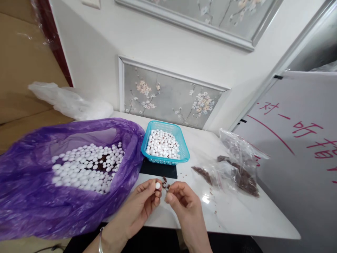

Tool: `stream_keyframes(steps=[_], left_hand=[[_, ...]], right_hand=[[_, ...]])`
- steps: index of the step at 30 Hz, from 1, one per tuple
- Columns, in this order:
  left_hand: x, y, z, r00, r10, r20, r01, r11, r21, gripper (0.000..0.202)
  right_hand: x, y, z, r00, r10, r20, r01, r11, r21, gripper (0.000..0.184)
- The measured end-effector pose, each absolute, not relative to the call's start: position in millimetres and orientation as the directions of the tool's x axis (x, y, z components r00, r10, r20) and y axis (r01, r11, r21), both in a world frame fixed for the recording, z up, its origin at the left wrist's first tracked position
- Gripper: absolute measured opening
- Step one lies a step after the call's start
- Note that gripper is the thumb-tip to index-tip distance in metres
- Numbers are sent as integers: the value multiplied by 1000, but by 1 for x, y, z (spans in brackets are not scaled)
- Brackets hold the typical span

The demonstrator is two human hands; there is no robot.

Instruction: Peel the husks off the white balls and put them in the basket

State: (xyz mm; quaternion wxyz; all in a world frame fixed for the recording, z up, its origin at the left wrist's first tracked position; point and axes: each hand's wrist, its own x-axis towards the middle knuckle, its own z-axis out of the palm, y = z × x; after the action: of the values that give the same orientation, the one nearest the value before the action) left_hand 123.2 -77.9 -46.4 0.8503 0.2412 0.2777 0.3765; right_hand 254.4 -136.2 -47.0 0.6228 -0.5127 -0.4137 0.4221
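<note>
Between the thumb and fingers of my left hand (144, 197) is a small white ball (158, 185). Close beside it, my right hand (185, 205) has its thumb and fingertips pinched together; whatever they hold is too small to make out. Small dark brown bits (164, 181) lie on the table just beyond my fingertips. Past them stands a blue plastic basket (185, 144) filled with white balls (162, 144). On the left, a purple plastic bag (126, 200) lies open, with many white balls (73, 172) and some brown bits inside.
Clear plastic bags of brown flakes (243, 177) lie on the white table (237, 214) at right. A dark flat mat (159, 169) sits before the basket. A whiteboard (295, 168) with red writing stands at right, cardboard boxes (21, 70) at left.
</note>
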Motion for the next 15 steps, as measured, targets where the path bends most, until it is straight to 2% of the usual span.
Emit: stream_keyframes(steps=[3,6,11,15], left_hand=[[121,-84,-38,579,736,-350,-540,668,511,15],[120,-93,-23,645,692,-323,-547,714,437,16],[117,-101,-5,704,670,-236,-545,723,426,10],[112,-102,-1,692,691,-212,-558,697,451,12]], right_hand=[[260,-146,-46,330,938,104,-37,123,-992,7],[263,-152,-41,325,932,161,-33,181,-983,5],[256,-155,-29,340,924,174,-150,236,-960,4],[252,-156,-24,346,921,182,-130,239,-962,6]])
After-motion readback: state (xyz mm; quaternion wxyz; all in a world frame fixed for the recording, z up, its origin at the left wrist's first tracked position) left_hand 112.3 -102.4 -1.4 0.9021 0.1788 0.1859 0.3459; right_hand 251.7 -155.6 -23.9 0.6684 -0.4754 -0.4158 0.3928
